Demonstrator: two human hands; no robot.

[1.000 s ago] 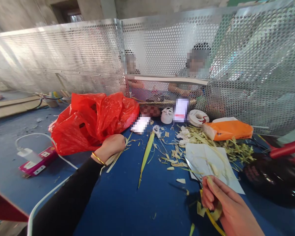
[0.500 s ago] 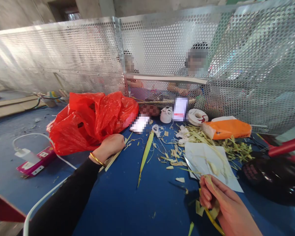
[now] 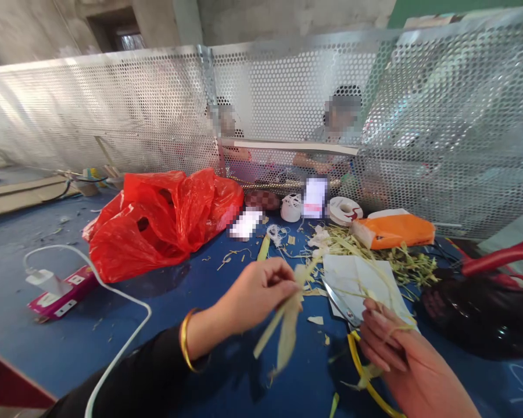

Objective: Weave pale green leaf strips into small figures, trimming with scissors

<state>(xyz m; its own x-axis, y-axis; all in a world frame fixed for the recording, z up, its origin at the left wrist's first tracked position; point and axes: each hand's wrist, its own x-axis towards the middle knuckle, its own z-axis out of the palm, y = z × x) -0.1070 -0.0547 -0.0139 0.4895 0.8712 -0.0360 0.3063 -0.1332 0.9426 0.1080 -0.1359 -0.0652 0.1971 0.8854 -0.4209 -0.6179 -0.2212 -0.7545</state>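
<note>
My right hand (image 3: 403, 348) is half-curled beside the pivot of the yellow-handled scissors (image 3: 352, 317); I cannot tell whether those fingers grip them. In my left hand (image 3: 255, 296) I pinch pale leaf strips (image 3: 289, 334) between thumb and fingers, their loose ends hanging down over the blue table (image 3: 157, 395). White paper (image 3: 353, 270) lies just beyond my right fingertips, partly under the scissors blade. Past my left knuckles a green leaf (image 3: 264, 248) shows, partly hidden, with a red plastic bag (image 3: 157, 232) further to the left. Beyond my right hand sit plant scraps (image 3: 412, 264), then an orange packet (image 3: 394, 230) and, farthest, a perforated screen (image 3: 287, 98).
</note>
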